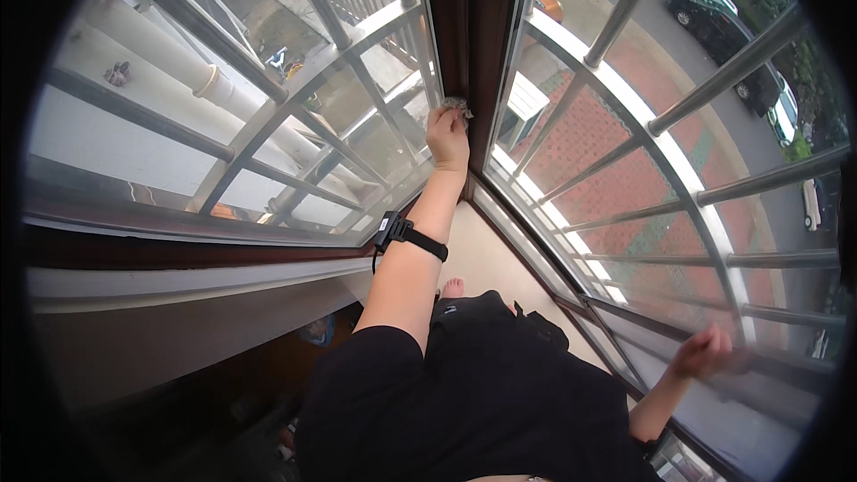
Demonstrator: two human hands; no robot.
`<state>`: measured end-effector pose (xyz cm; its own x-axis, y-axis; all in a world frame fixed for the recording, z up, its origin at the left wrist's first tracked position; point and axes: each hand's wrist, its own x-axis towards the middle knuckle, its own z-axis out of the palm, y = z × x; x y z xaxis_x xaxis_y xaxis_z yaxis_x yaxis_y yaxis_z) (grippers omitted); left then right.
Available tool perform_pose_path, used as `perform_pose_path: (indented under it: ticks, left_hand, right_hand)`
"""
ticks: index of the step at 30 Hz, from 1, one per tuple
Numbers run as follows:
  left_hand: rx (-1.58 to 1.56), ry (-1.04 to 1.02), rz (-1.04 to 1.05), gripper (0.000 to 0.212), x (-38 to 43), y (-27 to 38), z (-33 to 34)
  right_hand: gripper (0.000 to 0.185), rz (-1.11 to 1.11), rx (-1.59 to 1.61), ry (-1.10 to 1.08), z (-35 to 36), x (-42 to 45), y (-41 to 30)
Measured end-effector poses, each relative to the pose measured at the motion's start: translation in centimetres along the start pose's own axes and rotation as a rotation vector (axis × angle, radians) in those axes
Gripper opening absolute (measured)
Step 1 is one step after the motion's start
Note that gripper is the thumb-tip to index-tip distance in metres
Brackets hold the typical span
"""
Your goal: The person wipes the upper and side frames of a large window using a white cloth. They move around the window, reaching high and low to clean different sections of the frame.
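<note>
My left hand (448,137) is raised to the dark brown corner post (469,53) between two glass panes. Its fingers pinch a crumpled grey wad (457,104), cloth or paper, pressed against that frame. A black strap with a small box (388,231) is around the left forearm. Low on the right side, my right hand (703,351) is blurred, near the right window's lower frame; whether its fingers are closed or hold anything cannot be told. The left window pane (375,147) lies beside the left hand, the right window pane (569,167) across the post.
Metal security bars (676,154) curve outside both windows. A pale sill (201,284) runs along the left. Below are a light floor (482,234) and a bare foot (453,287). Outside are white pipes (167,60), a paved yard (602,140) and parked cars (723,33).
</note>
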<state>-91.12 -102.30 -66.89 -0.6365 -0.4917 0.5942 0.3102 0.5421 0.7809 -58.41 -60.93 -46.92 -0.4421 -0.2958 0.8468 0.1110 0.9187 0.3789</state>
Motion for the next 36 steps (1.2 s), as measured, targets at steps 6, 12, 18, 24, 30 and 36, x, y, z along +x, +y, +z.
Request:
perform_pose_path:
  ticks: [6, 12, 18, 24, 30, 36]
  left_hand:
    - [-0.557, 0.113, 0.189, 0.023, 12.9, 20.3, -7.0]
    - [-0.577, 0.434, 0.733, 0.017, 28.7, 37.6, -7.0]
    - [-0.439, 0.579, 0.985, 0.021, 37.4, 47.3, -4.7]
    - [-0.496, 0.359, 0.884, 0.025, 40.4, 48.6, -4.5]
    - [-0.201, 0.246, 0.723, 0.031, 37.0, 48.0, -4.5]
    - [-0.096, 0.325, 0.737, 0.038, 33.3, 43.6, -2.8]
  right_hand:
    - [0.013, 0.057, -0.022, 0.017, 0.1, -1.0, -0.1]
    - [0.013, 0.066, 0.067, -0.02, 0.9, -2.8, 0.6]
    - [0.014, 0.09, 0.086, -0.064, 0.9, -3.6, 0.4]
    - [0.015, 0.066, 0.091, -0.023, 0.6, -2.1, 0.1]
    - [0.023, 0.111, 0.048, 0.023, -0.4, -0.2, -0.7]
    - [0.025, 0.125, 0.094, 0.033, -0.4, 0.2, -0.7]
